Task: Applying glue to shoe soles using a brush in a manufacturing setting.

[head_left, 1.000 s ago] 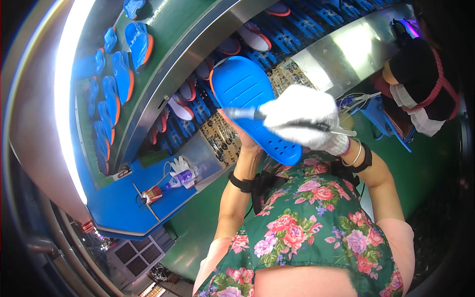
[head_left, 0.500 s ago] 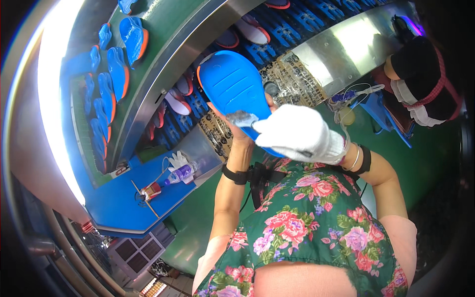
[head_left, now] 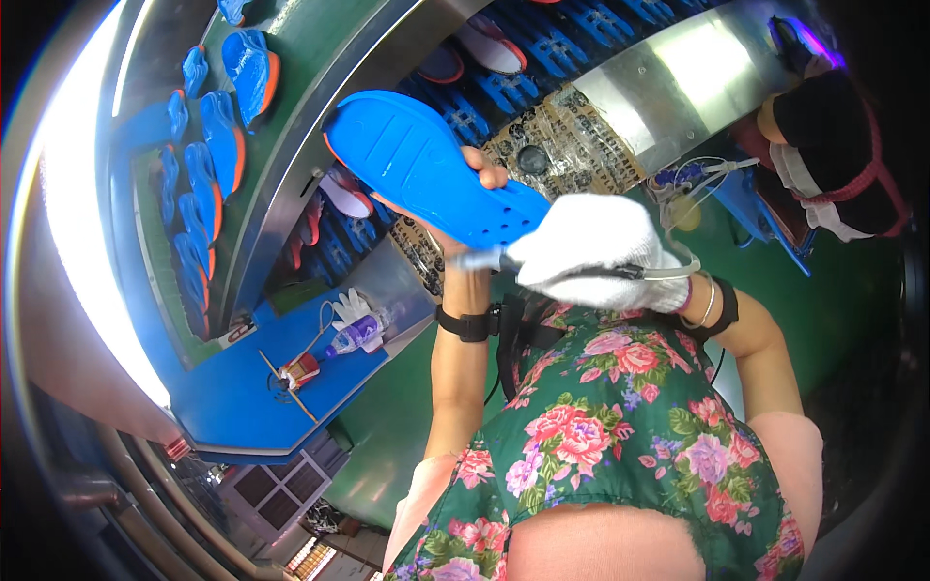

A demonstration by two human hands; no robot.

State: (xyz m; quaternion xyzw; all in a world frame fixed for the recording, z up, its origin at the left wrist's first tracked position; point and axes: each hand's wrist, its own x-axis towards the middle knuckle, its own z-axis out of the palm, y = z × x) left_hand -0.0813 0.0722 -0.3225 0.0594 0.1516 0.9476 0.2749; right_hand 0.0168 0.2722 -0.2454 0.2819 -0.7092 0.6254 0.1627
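My left hand is closed around a large blue shoe sole with an orange edge, gripping it near its middle. The sole tilts with its wide end toward the upper left; grooves cross that end, and small holes dot the narrower part. My right hand, in a white glove, is closed on a brush with a blurred grey tip. A thin, pale tube runs along the back of the glove. The brush tip is beside the sole's lower edge, over my left wrist; whether it touches the sole I cannot tell.
A green conveyor belt carries several blue-and-orange soles at the upper left. More shoe parts lie on a blue rack beyond my hands. A blue table holds a bottle, white gloves and a red pot. Another person is at the upper right.
The sole has turned, its wide end swinging left, and more of its holed part shows. The brush has moved off the sole's face to beside its lower edge.
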